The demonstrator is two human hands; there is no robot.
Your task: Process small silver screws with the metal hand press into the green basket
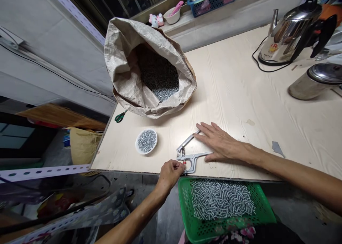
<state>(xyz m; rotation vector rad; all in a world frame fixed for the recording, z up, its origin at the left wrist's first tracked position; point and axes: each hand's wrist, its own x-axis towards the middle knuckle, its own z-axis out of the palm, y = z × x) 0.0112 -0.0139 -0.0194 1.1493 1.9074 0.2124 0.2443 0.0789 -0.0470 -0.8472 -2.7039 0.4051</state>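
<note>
Silver snap-fastener pliers [191, 159] lie near the table's front edge, their handles spread apart and a spring and a red piece at the jaw. My right hand [220, 142] stretches across the handle ends, fingers extended and touching the upper handle, thumb near the lower one. At the jaw end, my left hand [171, 172] is closed in a pinch; whatever lies between thumb and finger is too small to make out. A white bowl [137, 148] of small metal spring-like pieces [146, 140] stands left of the pliers. Below the table edge, a green basket [185, 208] holds many similar pieces [221, 199].
A large open woven sack [120, 58] with metal pieces inside stands at the back left. Green-handled scissors [120, 117] lie beside it. A kettle [290, 37] and a metal canister [307, 81] are at the right. The table's front edge [128, 170] runs under my forearms.
</note>
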